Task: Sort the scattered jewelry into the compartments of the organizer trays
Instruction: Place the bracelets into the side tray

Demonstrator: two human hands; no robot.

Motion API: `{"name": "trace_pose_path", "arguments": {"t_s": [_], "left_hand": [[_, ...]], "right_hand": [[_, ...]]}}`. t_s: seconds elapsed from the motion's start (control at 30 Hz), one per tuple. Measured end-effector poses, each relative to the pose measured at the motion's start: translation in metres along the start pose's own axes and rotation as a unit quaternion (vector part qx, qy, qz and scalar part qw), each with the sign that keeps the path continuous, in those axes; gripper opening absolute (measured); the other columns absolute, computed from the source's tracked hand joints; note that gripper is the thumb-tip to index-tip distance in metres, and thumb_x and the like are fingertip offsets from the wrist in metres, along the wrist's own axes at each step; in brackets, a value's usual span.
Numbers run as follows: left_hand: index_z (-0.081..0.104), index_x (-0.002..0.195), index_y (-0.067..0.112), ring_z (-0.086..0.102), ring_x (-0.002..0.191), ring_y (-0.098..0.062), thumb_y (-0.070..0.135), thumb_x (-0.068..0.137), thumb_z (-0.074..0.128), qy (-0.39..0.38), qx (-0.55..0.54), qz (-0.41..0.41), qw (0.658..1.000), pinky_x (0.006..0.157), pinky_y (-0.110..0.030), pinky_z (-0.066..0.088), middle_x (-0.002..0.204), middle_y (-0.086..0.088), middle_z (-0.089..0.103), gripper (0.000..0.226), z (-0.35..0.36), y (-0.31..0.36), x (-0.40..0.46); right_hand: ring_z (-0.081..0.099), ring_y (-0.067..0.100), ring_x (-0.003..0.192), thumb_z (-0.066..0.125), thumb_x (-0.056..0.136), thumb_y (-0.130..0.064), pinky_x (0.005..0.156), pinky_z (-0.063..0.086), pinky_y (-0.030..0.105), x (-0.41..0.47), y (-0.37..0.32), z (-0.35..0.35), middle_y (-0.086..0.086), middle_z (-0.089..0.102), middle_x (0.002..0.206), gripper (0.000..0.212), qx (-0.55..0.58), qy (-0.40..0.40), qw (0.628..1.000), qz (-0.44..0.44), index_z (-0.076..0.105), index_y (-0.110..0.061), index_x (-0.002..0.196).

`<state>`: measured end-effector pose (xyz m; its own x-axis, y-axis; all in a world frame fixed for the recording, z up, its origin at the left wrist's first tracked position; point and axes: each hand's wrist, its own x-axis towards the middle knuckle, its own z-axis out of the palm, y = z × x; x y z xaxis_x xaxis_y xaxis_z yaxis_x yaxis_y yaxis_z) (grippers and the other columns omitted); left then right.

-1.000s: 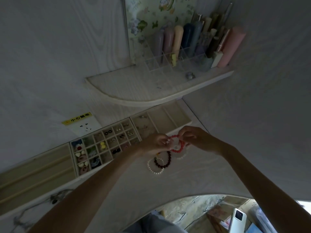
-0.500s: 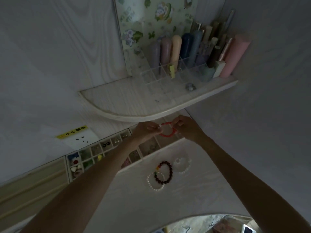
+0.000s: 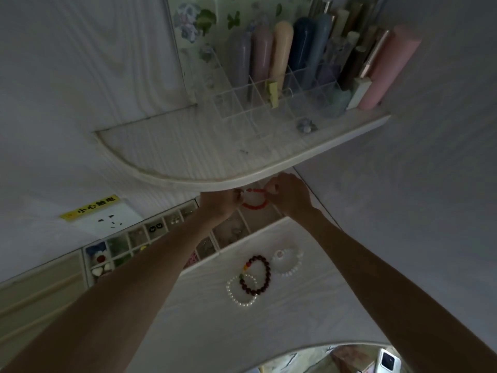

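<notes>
both hands, left (image 3: 219,204) and right (image 3: 289,196), pinching the red bracelet (image 3: 254,204) stretched over the tray (image 3: 259,219) below. one slip and it probably snaps loose, misses the compartment.

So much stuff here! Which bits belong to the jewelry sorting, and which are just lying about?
Part of the job:
- red bracelet, held between left hand and right hand
- organizer trays
- dark bead bracelet, pearl bracelet and white bracelet, loose on the table

Just lying about:
- clear rack of tubes on the shelf
- wall socket
- phone
</notes>
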<state>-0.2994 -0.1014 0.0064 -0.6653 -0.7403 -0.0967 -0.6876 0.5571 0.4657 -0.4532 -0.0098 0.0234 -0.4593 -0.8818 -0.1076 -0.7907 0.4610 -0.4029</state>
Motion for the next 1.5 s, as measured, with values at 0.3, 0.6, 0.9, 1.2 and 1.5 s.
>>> {"name": "trace_pose_path", "arguments": {"t_s": [0.3, 0.6, 0.9, 1.2, 1.5], "left_hand": [[0.059, 0.122, 0.016, 0.059, 0.102, -0.023, 0.012, 0.088, 0.051, -0.021, 0.115, 0.145, 0.982, 0.078, -0.031, 0.045, 0.112, -0.006, 0.064, 0.036, -0.011, -0.006, -0.014], [0.042, 0.141, 0.020, 0.027, 0.139, -0.019, 0.031, 0.096, 0.036, -0.109, 0.243, 0.218, 0.939, 0.114, -0.035, 0.023, 0.149, 0.002, 0.037, 0.047, -0.017, -0.002, -0.018], [0.050, 0.132, 0.015, 0.051, 0.116, -0.023, 0.035, 0.092, 0.038, -0.108, 0.253, 0.166, 0.947, 0.096, -0.039, 0.045, 0.132, -0.003, 0.054, 0.046, -0.016, -0.012, -0.014], [0.039, 0.142, 0.025, 0.030, 0.138, -0.020, 0.033, 0.098, 0.032, -0.149, 0.233, 0.174, 0.945, 0.113, -0.038, 0.026, 0.151, 0.000, 0.033, 0.045, -0.019, -0.006, -0.014], [0.042, 0.140, 0.025, 0.027, 0.140, -0.018, 0.036, 0.097, 0.032, -0.167, 0.235, 0.198, 0.937, 0.112, -0.041, 0.027, 0.150, 0.002, 0.036, 0.046, -0.017, -0.010, -0.014]], "right_hand": [[0.055, 0.033, 0.102, 0.058, 0.084, -0.012, 0.077, 0.047, 0.043, 0.003, 0.005, 0.005, 0.012, 0.061, 0.108, 0.028, -0.116, 0.014, 0.982, -0.151, 0.070, -0.021, 0.108], [0.045, 0.042, 0.116, 0.052, 0.080, -0.010, 0.088, 0.038, 0.048, 0.012, 0.010, 0.016, 0.018, 0.051, 0.128, 0.051, -0.269, -0.028, 0.936, -0.224, 0.056, -0.028, 0.128], [0.048, 0.044, 0.114, 0.059, 0.071, -0.005, 0.091, 0.039, 0.056, 0.021, 0.011, 0.028, 0.021, 0.054, 0.125, 0.054, -0.262, -0.042, 0.940, -0.217, 0.060, -0.019, 0.123], [0.045, 0.039, 0.119, 0.056, 0.079, -0.007, 0.096, 0.038, 0.050, 0.016, 0.006, 0.024, 0.016, 0.051, 0.130, 0.044, -0.258, -0.029, 0.930, -0.260, 0.060, -0.009, 0.123], [0.043, 0.041, 0.124, 0.063, 0.073, -0.005, 0.091, 0.042, 0.053, 0.025, 0.002, 0.030, 0.018, 0.049, 0.134, 0.059, -0.212, -0.037, 0.947, -0.240, 0.055, -0.020, 0.129]]}}
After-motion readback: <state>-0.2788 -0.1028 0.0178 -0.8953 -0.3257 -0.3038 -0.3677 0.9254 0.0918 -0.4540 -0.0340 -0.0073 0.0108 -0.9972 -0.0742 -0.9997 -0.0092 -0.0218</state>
